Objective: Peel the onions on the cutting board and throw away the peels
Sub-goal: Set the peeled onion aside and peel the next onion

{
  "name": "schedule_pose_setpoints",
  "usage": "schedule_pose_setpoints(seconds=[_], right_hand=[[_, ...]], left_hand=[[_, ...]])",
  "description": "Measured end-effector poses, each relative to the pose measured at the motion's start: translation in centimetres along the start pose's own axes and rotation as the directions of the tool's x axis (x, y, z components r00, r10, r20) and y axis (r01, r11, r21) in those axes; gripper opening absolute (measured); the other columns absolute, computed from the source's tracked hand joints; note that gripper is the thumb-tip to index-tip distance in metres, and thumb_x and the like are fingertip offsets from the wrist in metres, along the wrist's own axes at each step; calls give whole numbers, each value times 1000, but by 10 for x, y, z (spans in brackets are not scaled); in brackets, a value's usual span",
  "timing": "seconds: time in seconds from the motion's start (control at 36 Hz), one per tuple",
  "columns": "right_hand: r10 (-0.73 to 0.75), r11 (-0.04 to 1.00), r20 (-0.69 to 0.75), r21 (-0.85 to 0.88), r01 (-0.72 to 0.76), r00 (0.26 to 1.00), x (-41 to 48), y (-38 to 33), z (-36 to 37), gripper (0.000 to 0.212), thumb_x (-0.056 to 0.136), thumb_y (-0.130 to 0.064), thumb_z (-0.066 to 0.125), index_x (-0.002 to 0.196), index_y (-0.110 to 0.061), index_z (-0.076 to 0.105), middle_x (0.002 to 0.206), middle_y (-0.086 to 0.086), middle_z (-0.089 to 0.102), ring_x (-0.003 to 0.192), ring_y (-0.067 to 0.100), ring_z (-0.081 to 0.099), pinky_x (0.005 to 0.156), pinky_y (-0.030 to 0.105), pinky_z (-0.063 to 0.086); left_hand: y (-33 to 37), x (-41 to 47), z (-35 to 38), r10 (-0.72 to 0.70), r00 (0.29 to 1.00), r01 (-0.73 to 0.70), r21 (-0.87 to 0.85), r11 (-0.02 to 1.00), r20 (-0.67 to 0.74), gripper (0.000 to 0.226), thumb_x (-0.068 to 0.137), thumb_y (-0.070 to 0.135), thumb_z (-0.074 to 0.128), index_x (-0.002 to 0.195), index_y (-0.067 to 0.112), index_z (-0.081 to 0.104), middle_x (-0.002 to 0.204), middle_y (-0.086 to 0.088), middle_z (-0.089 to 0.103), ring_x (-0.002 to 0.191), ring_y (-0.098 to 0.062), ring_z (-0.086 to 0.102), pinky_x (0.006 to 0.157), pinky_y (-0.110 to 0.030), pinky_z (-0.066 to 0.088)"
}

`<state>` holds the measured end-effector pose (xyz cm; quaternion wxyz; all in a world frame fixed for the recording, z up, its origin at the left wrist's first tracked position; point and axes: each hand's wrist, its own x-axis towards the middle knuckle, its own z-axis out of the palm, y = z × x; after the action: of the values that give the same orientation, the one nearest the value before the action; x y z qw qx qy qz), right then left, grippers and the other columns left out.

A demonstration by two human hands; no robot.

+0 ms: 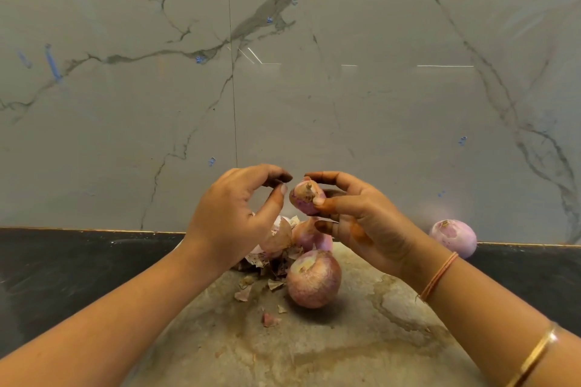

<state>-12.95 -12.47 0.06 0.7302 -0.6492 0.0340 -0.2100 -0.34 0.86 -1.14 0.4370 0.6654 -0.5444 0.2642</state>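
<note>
The cutting board under my forearms carries two onions, perhaps three, among scattered peels; one peeled onion sits on the worktop; my right hand grips a small onion aloft in its fingers; my left hand curls its fingers beside it, whether pinching I cannot tell.

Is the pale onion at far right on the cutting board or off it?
Off it. The pale onion sits on the dark counter against the wall, beyond the right edge of the cutting board.
</note>
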Motion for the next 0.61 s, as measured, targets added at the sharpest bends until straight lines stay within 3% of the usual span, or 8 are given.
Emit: schedule_pose_setpoints(seconds=[0.17,0.28,0.5,0.61], right_hand=[[-25,1000,26,-3,25,999,-1,-1,-1,34,87,9,55,111,-15,63,107,14,69,95,23,66,77,32,53],[-28,1000,58,-9,29,998,-2,-1,0,33,87,9,55,111,-14,62,105,12,70,91,21,68,76,31,55],[-40,997,63,-58,43,997,-3,0,1,34,89,9,54,112,-14,62,112,11,68,96,23,67,73,28,57],[-36,997,69,-64,41,997,-3,0,0,33,89,8,54,112,-14,62,114,12,67,98,23,67,75,29,58]], left_hand=[[3,-3,0,-98,990,113,-154,982,101,36,71,57,51,100,40,63,95,27,65,97,8,59,81,-7,45],[4,-3,0,-115,985,137,-177,975,130,24,68,57,54,91,51,58,86,35,64,93,12,59,76,-2,43],[4,-2,0,-126,986,145,-186,972,111,21,63,57,53,83,52,59,88,40,62,88,10,61,76,-8,49],[3,-2,-1,-121,988,135,-161,978,97,20,61,57,52,80,55,58,78,41,61,88,10,61,74,-9,50]])
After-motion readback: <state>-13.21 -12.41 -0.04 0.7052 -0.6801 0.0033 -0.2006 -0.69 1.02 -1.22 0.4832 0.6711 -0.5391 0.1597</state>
